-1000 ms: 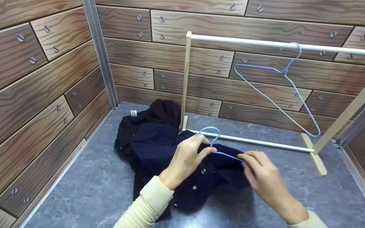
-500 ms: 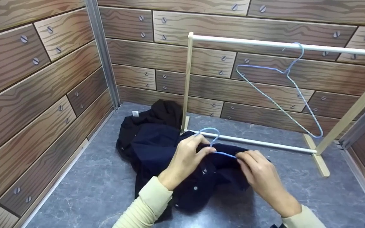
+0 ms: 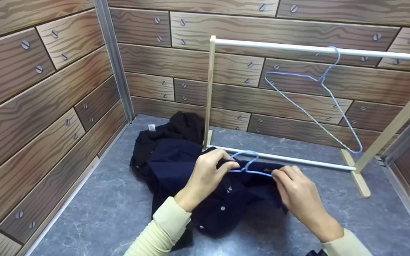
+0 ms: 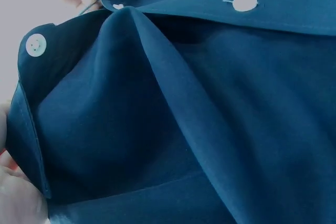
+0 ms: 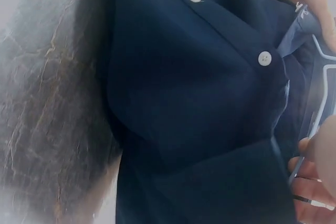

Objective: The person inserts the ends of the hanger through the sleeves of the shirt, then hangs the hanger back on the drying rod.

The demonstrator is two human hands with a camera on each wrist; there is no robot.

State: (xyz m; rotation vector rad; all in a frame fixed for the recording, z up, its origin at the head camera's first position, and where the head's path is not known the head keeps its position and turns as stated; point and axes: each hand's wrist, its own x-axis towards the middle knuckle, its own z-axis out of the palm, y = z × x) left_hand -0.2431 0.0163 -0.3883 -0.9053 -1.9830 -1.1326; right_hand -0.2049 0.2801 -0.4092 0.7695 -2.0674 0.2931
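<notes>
A dark navy button-up shirt (image 3: 222,208) lies bunched in front of the person, a light-blue clothes hanger (image 3: 258,173) partly inside its neck opening. The left hand (image 3: 208,170) pinches the shirt's collar beside the hanger's hook; whether it grips the wire too is unclear. Thumb and fingers of the right hand (image 3: 295,186) pinch the hanger's right arm near the shirt's shoulder. In the left wrist view, the left hand (image 4: 21,195) holds a cloth edge below a white button (image 4: 36,45). Fingers of the right hand (image 5: 310,182) curl by the wire in the right wrist view.
A clothes rack (image 3: 210,92) with a white top rail stands behind the hands. Another blue hanger (image 3: 310,119) hangs from it. A black garment (image 3: 185,126) with a white tag is heaped behind the shirt. Wood-patterned walls (image 3: 84,124) enclose the grey floor (image 3: 94,199).
The hanger and its hook have shifted right relative to the left hand, exposing the wire beneath the hook. The right hand first slid inward along the wire, then moved slightly outward.
</notes>
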